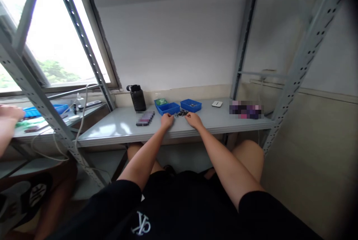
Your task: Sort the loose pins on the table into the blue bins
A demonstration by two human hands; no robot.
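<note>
A small pile of dark metal parts [181, 113] lies on the grey shelf table [128, 132]; the pieces are too small to name. At the pile's left edge is my left hand [167, 120], its fingers pinched together. My right hand [193, 120] touches the pile from the right, also with closed fingers. Whatever the fingertips hold is too small to make out. Just behind my left hand stands a blue tray [169, 110]. Another blue tray [191, 105], behind the pile, has a few small metal pieces in it.
A green packet [161, 101] sits at the back of the left tray. A dark bottle [138, 98], a blurred phone-like object [145, 118], a white square [217, 103] and a pixelated bundle [245, 109] are on the table. Metal posts [242, 46] frame it. Another person's arm [8, 120] is at left.
</note>
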